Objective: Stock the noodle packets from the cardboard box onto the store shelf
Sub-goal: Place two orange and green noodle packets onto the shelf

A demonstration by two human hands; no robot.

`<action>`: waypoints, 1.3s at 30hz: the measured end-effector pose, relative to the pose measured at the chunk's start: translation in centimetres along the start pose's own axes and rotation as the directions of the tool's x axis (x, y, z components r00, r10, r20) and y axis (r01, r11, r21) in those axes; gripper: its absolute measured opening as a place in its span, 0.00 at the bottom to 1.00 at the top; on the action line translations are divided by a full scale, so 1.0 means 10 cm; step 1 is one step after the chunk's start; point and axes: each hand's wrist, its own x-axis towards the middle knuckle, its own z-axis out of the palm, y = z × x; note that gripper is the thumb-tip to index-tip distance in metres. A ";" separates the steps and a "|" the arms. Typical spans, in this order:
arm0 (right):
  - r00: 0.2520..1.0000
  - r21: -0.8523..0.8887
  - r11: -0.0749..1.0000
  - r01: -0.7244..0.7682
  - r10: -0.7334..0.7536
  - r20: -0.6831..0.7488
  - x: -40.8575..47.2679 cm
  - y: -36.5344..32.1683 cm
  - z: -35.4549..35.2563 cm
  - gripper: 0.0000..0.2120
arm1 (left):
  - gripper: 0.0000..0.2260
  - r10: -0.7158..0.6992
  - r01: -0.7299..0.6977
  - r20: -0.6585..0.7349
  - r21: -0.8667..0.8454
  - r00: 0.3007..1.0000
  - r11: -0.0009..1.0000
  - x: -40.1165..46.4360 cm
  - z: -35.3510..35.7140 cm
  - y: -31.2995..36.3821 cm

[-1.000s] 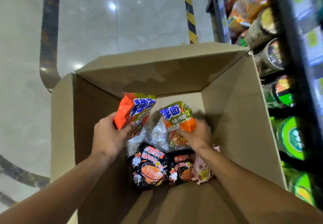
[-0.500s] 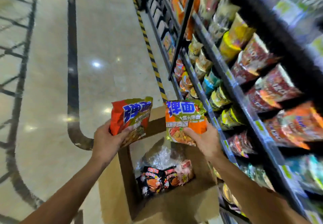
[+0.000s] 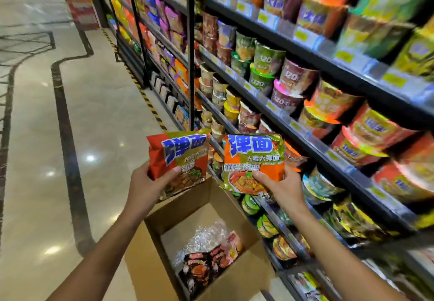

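Your right hand (image 3: 283, 186) pinches orange-green foil noodle packet (image 3: 253, 162) by its lower edge, frame centre; left hand (image 3: 145, 186) grips red foil packet (image 3: 178, 159). Both upright above brown cardboard box (image 3: 150, 263). Black shelf (image 3: 312, 145) lies frame-right: R hand nearer.

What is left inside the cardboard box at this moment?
Inside the cardboard box lie dark noodle packets, a pinkish packet and crumpled clear plastic wrap. Whatever sits beneath the wrap and packets is covered.

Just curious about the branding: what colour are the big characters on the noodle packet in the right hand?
Blue with white outlines, on the orange-and-green noodle packet; the head view shows it.
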 end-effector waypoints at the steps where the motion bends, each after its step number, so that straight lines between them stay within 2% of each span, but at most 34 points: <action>1: 1.000 0.016 1.000 0.013 -0.013 -0.008 -0.10 -0.06 -0.13 0.15 | 0.15 0.016 -0.016 0.013 -0.008 1.000 1.000 -0.09 0.04 0.11; 7: 0.992 0.060 0.996 0.074 -0.067 -0.103 -0.81 -0.23 -1.05 0.17 | 0.14 0.122 -0.119 0.098 -0.040 0.988 0.992 -0.69 0.45 0.68; 9: 0.986 0.067 0.994 0.092 -0.081 -0.148 -1.10 -0.26 -1.40 0.15 | 0.15 0.161 -0.156 0.125 -0.053 0.979 0.986 -0.93 0.66 0.84; 14: 0.944 0.064 0.989 0.131 -0.105 -0.314 -1.92 -0.32 -2.33 0.14 | 0.18 0.256 -0.239 0.252 -0.098 0.933 0.966 -1.57 1.24 1.29; 16: 0.916 0.051 0.989 0.142 -0.112 -0.386 -2.32 -0.36 -2.65 0.15 | 0.15 0.287 -0.269 0.319 -0.101 0.903 0.958 -1.81 1.45 1.45; 21: 0.800 0.008 0.984 0.179 -0.141 -0.583 -3.46 -0.46 -3.30 0.13 | 0.10 0.364 -0.333 0.480 -0.151 0.798 0.931 -2.46 1.93 1.78; 27: 0.595 -0.080 0.986 0.149 -0.154 -0.789 -4.88 -0.47 -3.60 0.15 | 0.12 0.414 -0.294 0.673 -0.293 0.612 0.910 -3.20 2.31 2.00; 33: 0.431 -0.096 0.990 0.100 -0.130 -0.893 -6.04 -0.39 -3.54 0.17 | 0.12 0.453 -0.248 0.774 -0.380 0.442 0.891 -4.02 2.40 2.08; 36: 0.360 -0.093 0.992 0.086 -0.118 -0.925 -6.48 -0.39 -3.59 0.20 | 0.17 0.441 -0.213 0.811 -0.387 0.384 0.897 -4.39 2.46 2.18; 39: 0.304 -0.081 0.993 0.082 -0.102 -0.947 -6.85 -0.36 -3.71 0.20 | 0.15 0.450 -0.207 0.829 -0.401 0.331 0.892 -4.73 2.56 2.28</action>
